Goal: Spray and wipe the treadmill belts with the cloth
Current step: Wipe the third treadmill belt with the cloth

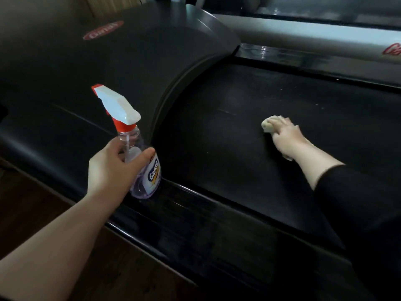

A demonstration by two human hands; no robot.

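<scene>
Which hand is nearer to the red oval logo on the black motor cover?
Left. The left hand, gripping the spray bottle beside the motor cover, is below the red oval logo. The right hand holds the cloth on the belt, farther right.

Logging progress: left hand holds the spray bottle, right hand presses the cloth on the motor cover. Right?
The cloth's place is wrong: the head view shows the right hand pressing the cloth on the belt. The left hand does hold the spray bottle.

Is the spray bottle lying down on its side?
No, the spray bottle is upright, gripped by the left hand.
</scene>
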